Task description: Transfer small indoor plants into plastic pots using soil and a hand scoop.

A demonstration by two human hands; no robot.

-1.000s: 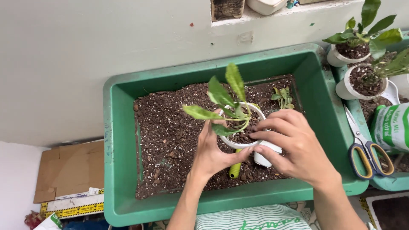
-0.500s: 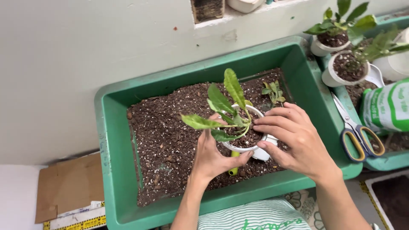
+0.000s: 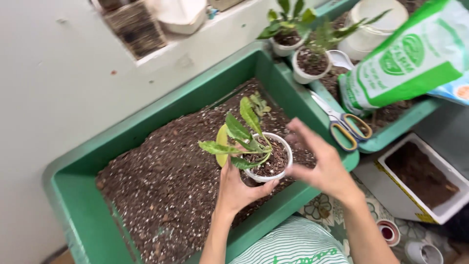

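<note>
— Pot? Where does it sit?
— Small white pot [image 3: 273, 164] with a leafy seedling sits cupped in the left hand [image 3: 239, 188], above the soil of the big green tray [image 3: 73, 181].
— Right hand [image 3: 320, 164]?
— Released, fingers spread, just beside the pot's rim. Scissors [image 3: 342, 124] lie beyond the tray's far corner, near a green-and-white bag [image 3: 410, 63].

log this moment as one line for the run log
left hand: holds small white pot with leafy plant | right hand: open beside pot | under: green soil tray
</note>
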